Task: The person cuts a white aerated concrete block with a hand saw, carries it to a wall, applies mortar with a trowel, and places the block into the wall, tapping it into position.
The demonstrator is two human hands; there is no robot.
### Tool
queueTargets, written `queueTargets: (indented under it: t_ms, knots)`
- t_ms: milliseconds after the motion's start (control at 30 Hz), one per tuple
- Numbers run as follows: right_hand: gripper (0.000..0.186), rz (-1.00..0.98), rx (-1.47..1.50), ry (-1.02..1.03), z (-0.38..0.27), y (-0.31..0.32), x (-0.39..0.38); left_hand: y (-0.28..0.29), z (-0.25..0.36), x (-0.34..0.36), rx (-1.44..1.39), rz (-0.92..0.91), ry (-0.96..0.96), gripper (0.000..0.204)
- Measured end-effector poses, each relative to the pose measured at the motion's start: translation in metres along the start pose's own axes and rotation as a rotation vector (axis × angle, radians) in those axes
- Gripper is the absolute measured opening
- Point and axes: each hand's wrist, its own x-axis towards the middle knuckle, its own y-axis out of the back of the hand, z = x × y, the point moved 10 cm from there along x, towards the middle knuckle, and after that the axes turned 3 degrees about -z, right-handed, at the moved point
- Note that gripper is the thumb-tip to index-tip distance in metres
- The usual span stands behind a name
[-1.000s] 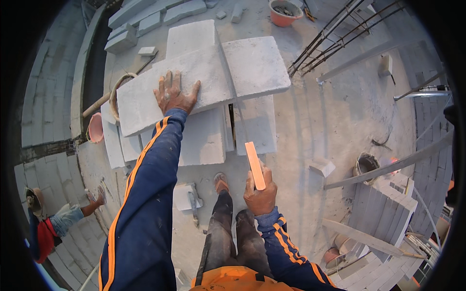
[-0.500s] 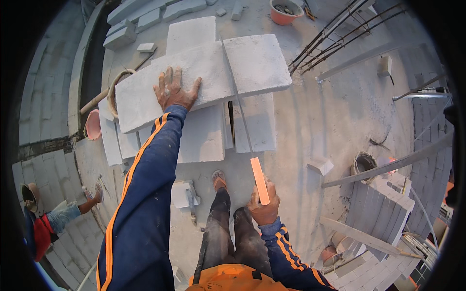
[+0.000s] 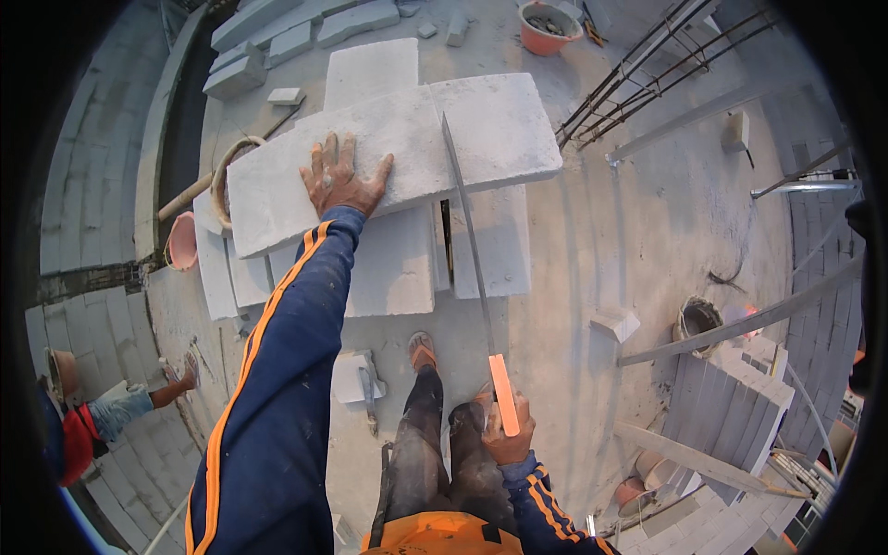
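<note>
A long pale block (image 3: 268, 203) lies across stacked blocks (image 3: 388, 268). My left hand (image 3: 340, 185) rests flat on its top, fingers spread. My right hand (image 3: 508, 430) is closed round the orange handle of a hand saw (image 3: 472, 250), down near my right knee. The long blade runs up from the handle to the block, in a line across it right of my left hand, beside the right-hand section (image 3: 490, 120). A further block (image 3: 370, 69) sticks out behind the long one.
A co-worker (image 3: 111, 416) is at lower left. An orange bucket (image 3: 550, 37) and a steel rebar cage (image 3: 647, 83) are at upper right. A dark bucket (image 3: 698, 324), boards (image 3: 694, 444) and stacked blocks (image 3: 712, 398) stand right. A pink bucket (image 3: 182, 242) is left.
My right hand has moved down toward my body, drawing the saw back, so more blade shows below the block. My left hand stays pressed on the block.
</note>
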Motion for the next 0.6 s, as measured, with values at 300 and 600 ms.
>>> queueTargets:
  t_ms: [300, 600]
  knots:
    - [0.026, -0.045, 0.445, -0.365, 0.048, -0.052, 0.117, 0.002, -0.002, -0.002, -0.054, 0.016, -0.014, 0.085]
    - [0.037, -0.063, 0.175, -0.187, 0.022, -0.014, 0.05, 0.002, 0.002, -0.002, -0.013, -0.005, -0.012, 0.083]
